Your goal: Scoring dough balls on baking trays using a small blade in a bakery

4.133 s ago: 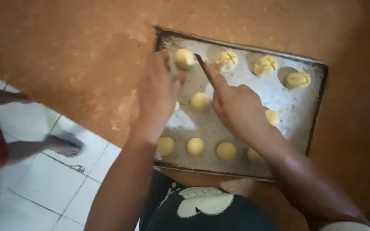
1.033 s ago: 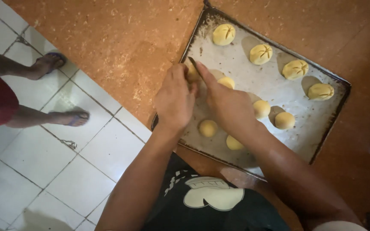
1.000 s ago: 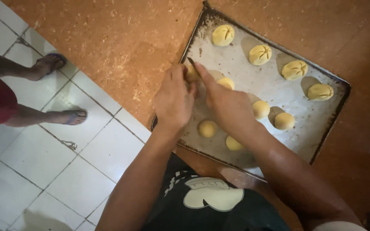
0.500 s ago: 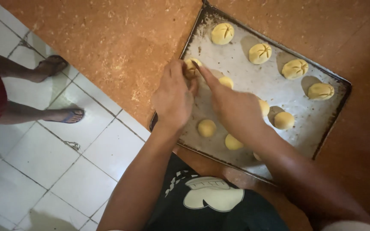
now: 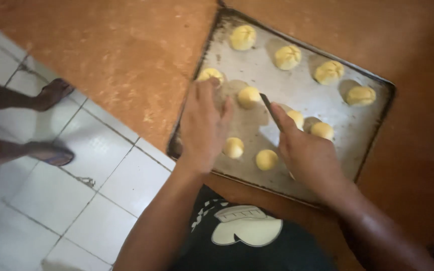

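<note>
White tiled floor (image 5: 101,185) below left, another person's feet (image 5: 51,153) on it. My left hand (image 5: 204,128) flat, fingers spread, on baking tray's (image 5: 297,85) near-left part, fingertips beside dough ball (image 5: 210,75). Right hand (image 5: 310,155) curled around thin dark blade (image 5: 271,110), tip near centre ball (image 5: 249,96). Tray on brown worktop (image 5: 126,45); scored balls (image 5: 287,56) along far edge.

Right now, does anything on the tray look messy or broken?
Nothing looks spilled or broken. The dough balls sit apart on the tray; the far ones have cuts on top, the near ones look smooth. The right hand holds a thin blade; the left hand rests by one ball.
</note>
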